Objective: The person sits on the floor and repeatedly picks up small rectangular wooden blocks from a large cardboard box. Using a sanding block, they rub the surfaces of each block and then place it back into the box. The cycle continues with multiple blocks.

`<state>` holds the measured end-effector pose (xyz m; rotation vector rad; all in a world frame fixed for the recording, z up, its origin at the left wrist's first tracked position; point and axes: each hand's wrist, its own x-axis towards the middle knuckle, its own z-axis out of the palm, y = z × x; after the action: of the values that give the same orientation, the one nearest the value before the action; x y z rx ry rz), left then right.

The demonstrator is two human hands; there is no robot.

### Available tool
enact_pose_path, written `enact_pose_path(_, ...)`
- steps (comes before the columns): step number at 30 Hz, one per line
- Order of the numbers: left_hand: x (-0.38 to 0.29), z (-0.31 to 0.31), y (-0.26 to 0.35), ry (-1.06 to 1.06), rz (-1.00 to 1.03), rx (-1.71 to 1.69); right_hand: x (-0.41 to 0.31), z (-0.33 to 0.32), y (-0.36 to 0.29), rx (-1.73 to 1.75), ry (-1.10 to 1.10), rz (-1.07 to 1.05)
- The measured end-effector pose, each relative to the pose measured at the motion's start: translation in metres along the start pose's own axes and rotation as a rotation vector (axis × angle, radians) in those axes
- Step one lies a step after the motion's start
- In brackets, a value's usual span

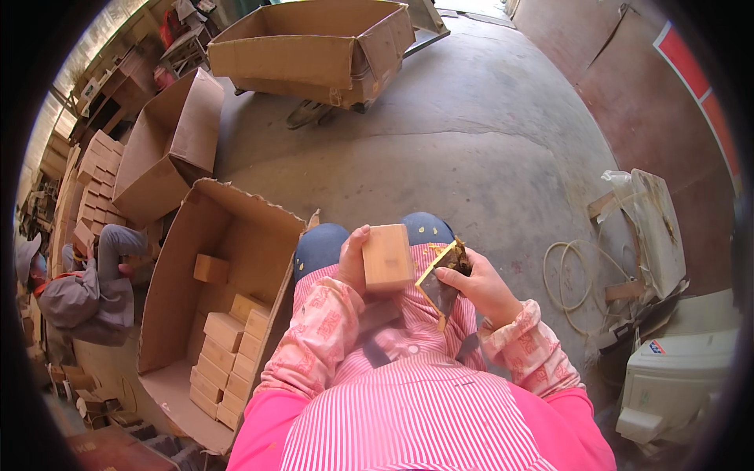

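Note:
My left hand (354, 259) grips a light wooden block (387, 259) by its left side, above my lap. In my right hand (480, 282) is a dark, flat, worn scraper-like tool (443, 282) with a yellow edge; its exact kind cannot be told. The tool's yellow edge points towards the block, with a small gap between them. Left of my legs an open cardboard box (171, 294) holds stacked wooden blocks (221, 353) and one separate block (211, 269) farther up. Yellow flecks lie on my knees and striped apron.
Two more cardboard boxes (283, 62) (197, 126) stand ahead and to the left. At far left a seated co-worker (88, 294) in a cap handles a block beside stacked blocks (97, 194). A coiled hose (565, 288), a plastic-draped board (657, 229) and a pale plastic container (671, 377) are on my right.

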<state>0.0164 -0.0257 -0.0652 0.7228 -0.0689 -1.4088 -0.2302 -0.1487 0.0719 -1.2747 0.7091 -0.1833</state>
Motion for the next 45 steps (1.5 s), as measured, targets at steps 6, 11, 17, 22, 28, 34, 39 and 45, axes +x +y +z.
enact_pose_path(6, 0.005, -0.008, -0.002, -0.062, -0.018, 0.02, 0.032, 0.024, 0.014, -0.469, 0.044, -0.092)
enact_pose_path(11, 0.012, -0.012, -0.004, -0.143, -0.136, -0.114, 0.076, 0.044, 0.002, -0.543, 0.241, -0.211)
enact_pose_path(17, 0.009, -0.011, -0.003, -0.106, -0.078, -0.033, 0.057, 0.048, 0.002, -0.705, 0.057, -0.187)
enact_pose_path(22, 0.013, -0.014, -0.005, -0.08, -0.101, -0.041, 0.075, 0.044, 0.005, -0.66, 0.182, -0.192)
enact_pose_path(28, 0.006, -0.007, -0.006, 0.004, 0.072, 0.048, 0.068, 0.041, 0.0, -0.667, 0.109, -0.197)
enact_pose_path(34, 0.0, 0.01, 0.007, -0.016, 0.034, 0.049, 0.069, 0.024, -0.012, -0.778, -0.008, -0.082)
enact_pose_path(39, 0.012, 0.002, 0.008, 0.003, 0.001, -0.077, 0.005, 0.01, -0.008, -0.54, -0.124, 0.061)
enact_pose_path(45, 0.02, -0.008, 0.004, 0.029, 0.017, -0.023, 0.012, 0.02, 0.012, -0.018, -0.051, -0.096)
